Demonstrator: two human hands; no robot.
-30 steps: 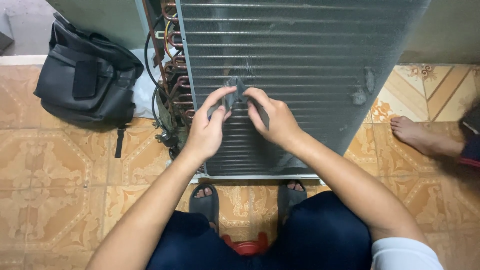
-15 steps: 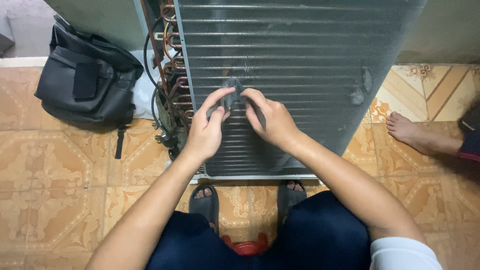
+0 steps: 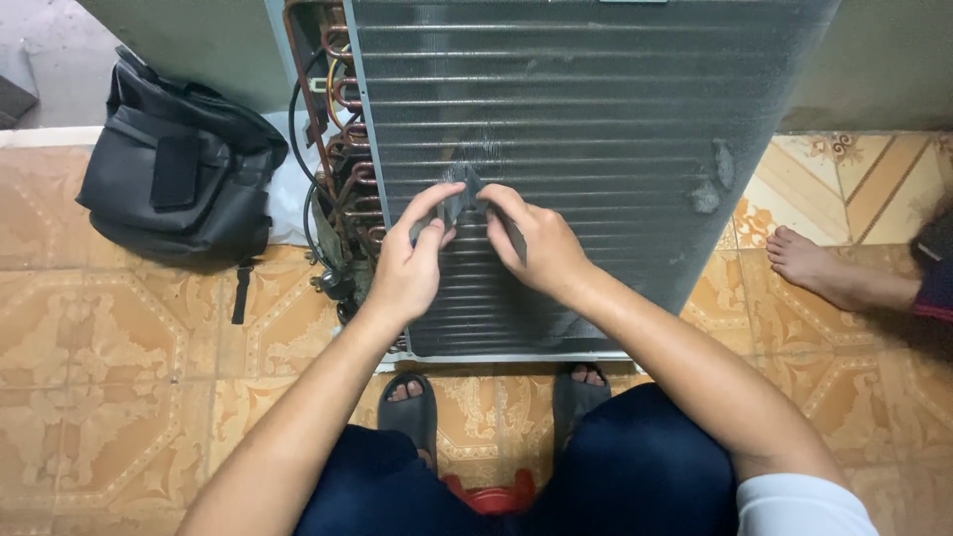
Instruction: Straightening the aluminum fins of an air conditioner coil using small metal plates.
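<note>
A large finned condenser coil (image 3: 596,109) leans on the tiled floor in front of me, its dark fins crossed by horizontal tubes. My left hand (image 3: 409,266) and my right hand (image 3: 534,246) meet at its middle. Both pinch a small grey clump of dust or putty (image 3: 459,199) that sits against the fins. Copper tube bends and black wires (image 3: 333,149) run down the coil's left edge. Two grey patches (image 3: 713,181) stick to the fins at the right.
A black bag (image 3: 179,179) lies on the floor at the left. Another person's bare foot (image 3: 824,268) rests on the tiles at the right. My sandalled feet (image 3: 412,397) sit just below the coil, above a red stool edge (image 3: 491,494).
Both hands have stayed on the grey clump, with only small finger shifts. The view has drifted slightly.
</note>
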